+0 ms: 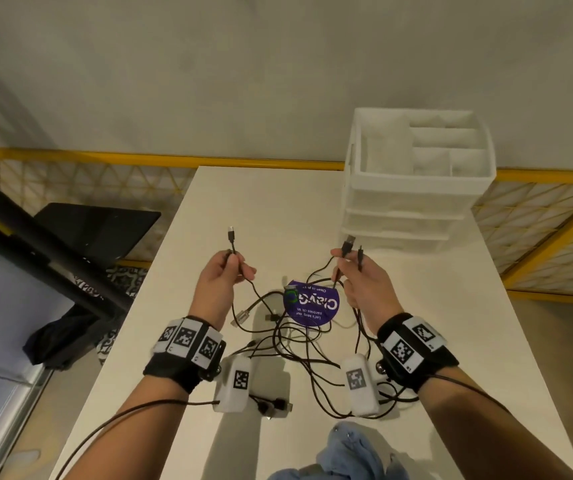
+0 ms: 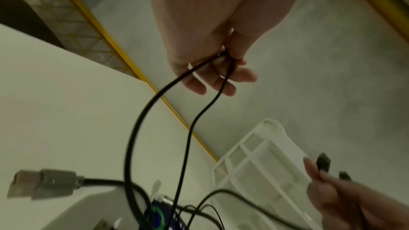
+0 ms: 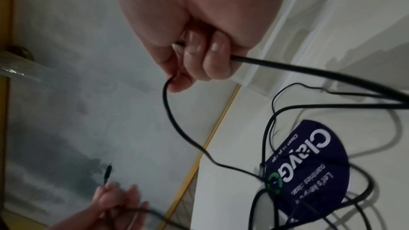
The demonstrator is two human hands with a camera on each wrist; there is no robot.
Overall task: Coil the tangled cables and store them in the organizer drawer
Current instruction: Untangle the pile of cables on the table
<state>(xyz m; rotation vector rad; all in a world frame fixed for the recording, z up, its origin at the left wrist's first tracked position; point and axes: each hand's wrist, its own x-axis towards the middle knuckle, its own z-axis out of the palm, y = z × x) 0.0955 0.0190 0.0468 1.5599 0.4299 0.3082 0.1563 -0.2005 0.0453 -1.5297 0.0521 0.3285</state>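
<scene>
We find the left hand (image 1: 224,271) pinching a black cable just below its small plug (image 1: 231,233), and the right hand (image 1: 358,277) closed round two cable ends, a USB plug (image 1: 347,244) and a slimmer one. Both grips are raised above the tangled cables (image 1: 295,341) on the worktop (image 1: 243,195).

We advise tracing one lead at a time, lifting it free of crossings before winding even loops; pulling hard would likely tighten knots.

The white organizer (image 1: 413,188) stands at the far right. Its top tray compartments appear empty, and its drawers (image 1: 396,233) look closed, contents unseen.
</scene>
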